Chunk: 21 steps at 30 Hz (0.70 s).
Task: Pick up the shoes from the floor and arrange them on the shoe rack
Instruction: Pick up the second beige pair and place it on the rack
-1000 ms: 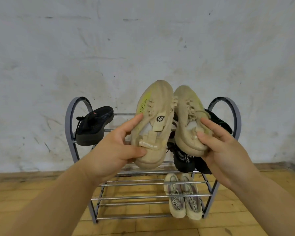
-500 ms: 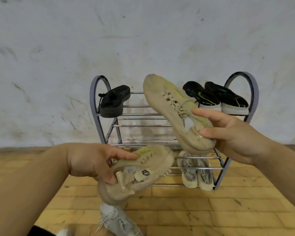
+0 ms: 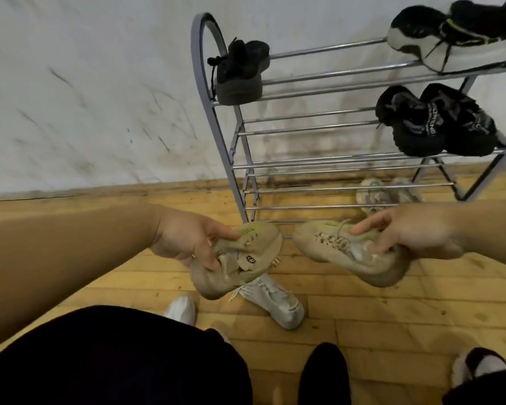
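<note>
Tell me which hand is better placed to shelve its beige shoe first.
Right, probably. The right hand holds its beige shoe directly before the shoe rack's rails; the left hand and its other beige shoe sit out by the rack's end leg.

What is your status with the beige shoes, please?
Left hand grips one beige shoe, right hand its mate. Neither on rack yet. White shoe on floor below.
</note>
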{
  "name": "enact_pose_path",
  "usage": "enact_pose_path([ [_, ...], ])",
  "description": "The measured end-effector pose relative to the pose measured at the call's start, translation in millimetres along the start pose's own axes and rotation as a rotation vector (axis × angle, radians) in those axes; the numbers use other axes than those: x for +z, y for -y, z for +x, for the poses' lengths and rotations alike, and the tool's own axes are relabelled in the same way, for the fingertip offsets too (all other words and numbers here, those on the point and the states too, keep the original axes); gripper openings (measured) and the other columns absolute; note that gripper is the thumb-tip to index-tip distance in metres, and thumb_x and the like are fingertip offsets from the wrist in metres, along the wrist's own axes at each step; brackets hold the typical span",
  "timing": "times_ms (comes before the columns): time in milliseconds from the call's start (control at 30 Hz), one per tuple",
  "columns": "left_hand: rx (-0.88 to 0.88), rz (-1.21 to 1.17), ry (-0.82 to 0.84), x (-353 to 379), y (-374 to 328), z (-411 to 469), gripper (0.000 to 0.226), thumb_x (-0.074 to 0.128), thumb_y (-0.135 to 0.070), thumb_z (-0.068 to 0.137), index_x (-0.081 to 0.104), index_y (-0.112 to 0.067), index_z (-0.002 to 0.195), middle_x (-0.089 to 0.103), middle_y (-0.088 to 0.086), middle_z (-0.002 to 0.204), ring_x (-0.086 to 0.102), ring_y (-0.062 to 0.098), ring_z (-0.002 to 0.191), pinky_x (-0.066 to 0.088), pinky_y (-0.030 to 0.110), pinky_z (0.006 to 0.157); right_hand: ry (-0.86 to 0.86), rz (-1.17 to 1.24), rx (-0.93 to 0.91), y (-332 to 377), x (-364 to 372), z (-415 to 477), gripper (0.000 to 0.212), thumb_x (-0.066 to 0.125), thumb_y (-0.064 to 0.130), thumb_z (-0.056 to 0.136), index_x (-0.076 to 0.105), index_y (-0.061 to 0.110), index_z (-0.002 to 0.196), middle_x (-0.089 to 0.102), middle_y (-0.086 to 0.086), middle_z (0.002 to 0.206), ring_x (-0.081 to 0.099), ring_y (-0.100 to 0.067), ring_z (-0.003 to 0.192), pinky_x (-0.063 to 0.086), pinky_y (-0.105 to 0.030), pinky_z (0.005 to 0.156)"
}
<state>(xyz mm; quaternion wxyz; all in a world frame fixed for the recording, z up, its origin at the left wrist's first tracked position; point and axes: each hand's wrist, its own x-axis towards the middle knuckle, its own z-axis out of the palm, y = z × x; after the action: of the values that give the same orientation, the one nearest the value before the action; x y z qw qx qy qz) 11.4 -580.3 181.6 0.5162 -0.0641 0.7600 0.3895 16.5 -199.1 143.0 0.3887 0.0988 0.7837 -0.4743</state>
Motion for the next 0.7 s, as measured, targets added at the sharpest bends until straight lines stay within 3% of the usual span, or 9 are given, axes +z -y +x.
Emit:
enact_pose_path([
  [67, -0.009, 0.003, 0.003, -7, 19, 26, 0.078, 0.065, 0.012, 0.090, 0.040, -0.029, 0.151, 0.054, -0.006, 0.137, 0.061, 0.026, 0.124, 0.051, 0.045, 0.103, -0.039, 0.031, 0.040, -16, 16, 33, 0.049, 0.071, -0.002, 0.090, 0.068, 0.026, 0.130, 0.064, -0.007, 0.131, 0.067, -0.030, 0.112, 0.058, -0.044, 0.094],
  [167, 0.045, -0.097, -0.014, -12, 46, 78, 0.089, 0.069, 0.013, 0.086, 0.033, -0.028, 0.157, 0.049, -0.004, 0.139, 0.063, 0.024, 0.118, 0.058, 0.038, 0.093, -0.091, 0.292, 0.043, -38, 42, 80, 0.059, 0.067, -0.006, 0.092, 0.059, 0.024, 0.142, 0.067, -0.005, 0.121, 0.068, -0.030, 0.109, 0.059, -0.039, 0.080],
  [300, 0.182, -0.274, -0.126, -5, 69, 150, 0.095, 0.072, 0.012, 0.084, 0.030, -0.029, 0.159, 0.050, 0.000, 0.142, 0.065, 0.024, 0.117, 0.057, 0.037, 0.096, -0.215, 0.699, -0.006, -65, 70, 145, 0.057, 0.059, -0.012, 0.094, 0.062, 0.024, 0.137, 0.068, -0.008, 0.125, 0.065, -0.029, 0.112, 0.056, -0.040, 0.080],
  [400, 0.270, -0.438, -0.219, 6, 66, 201, 0.095, 0.070, 0.014, 0.086, 0.024, -0.024, 0.161, 0.054, -0.007, 0.131, 0.064, 0.018, 0.114, 0.058, 0.031, 0.093, -0.328, 0.900, -0.052, -73, 77, 191, 0.060, 0.057, -0.013, 0.093, 0.060, 0.025, 0.140, 0.066, -0.010, 0.133, 0.064, -0.030, 0.116, 0.056, -0.043, 0.083],
  [500, 0.314, -0.502, -0.290, 10, 53, 251, 0.098, 0.071, 0.012, 0.086, 0.022, -0.026, 0.161, 0.057, -0.011, 0.130, 0.064, 0.010, 0.108, 0.058, 0.028, 0.090, -0.393, 0.969, -0.067, -71, 72, 229, 0.065, 0.058, -0.014, 0.092, 0.057, 0.023, 0.146, 0.065, -0.009, 0.135, 0.063, -0.029, 0.119, 0.054, -0.045, 0.095],
  [567, 0.321, -0.483, -0.355, 6, 45, 282, 0.099, 0.075, 0.006, 0.085, 0.023, -0.030, 0.161, 0.057, -0.016, 0.128, 0.063, 0.005, 0.106, 0.056, 0.030, 0.095, -0.409, 0.991, -0.075, -67, 64, 251, 0.065, 0.059, -0.016, 0.090, 0.059, 0.022, 0.143, 0.068, -0.007, 0.128, 0.065, -0.027, 0.114, 0.056, -0.040, 0.088],
  [633, 0.323, -0.441, -0.391, -3, 40, 308, 0.097, 0.079, -0.002, 0.084, 0.027, -0.033, 0.159, 0.057, -0.013, 0.130, 0.061, 0.010, 0.115, 0.052, 0.037, 0.104, -0.424, 0.942, -0.065, -62, 56, 271, 0.062, 0.059, -0.015, 0.090, 0.062, 0.022, 0.139, 0.070, -0.006, 0.124, 0.066, -0.025, 0.111, 0.056, -0.036, 0.081],
  [700, 0.335, -0.382, -0.427, -14, 36, 328, 0.085, 0.082, -0.011, 0.083, 0.039, -0.030, 0.154, 0.063, -0.007, 0.131, 0.063, 0.018, 0.120, 0.053, 0.042, 0.104, -0.419, 0.843, -0.059, -55, 50, 288, 0.054, 0.062, -0.011, 0.090, 0.066, 0.020, 0.134, 0.071, -0.009, 0.125, 0.067, -0.027, 0.112, 0.057, -0.038, 0.084],
])
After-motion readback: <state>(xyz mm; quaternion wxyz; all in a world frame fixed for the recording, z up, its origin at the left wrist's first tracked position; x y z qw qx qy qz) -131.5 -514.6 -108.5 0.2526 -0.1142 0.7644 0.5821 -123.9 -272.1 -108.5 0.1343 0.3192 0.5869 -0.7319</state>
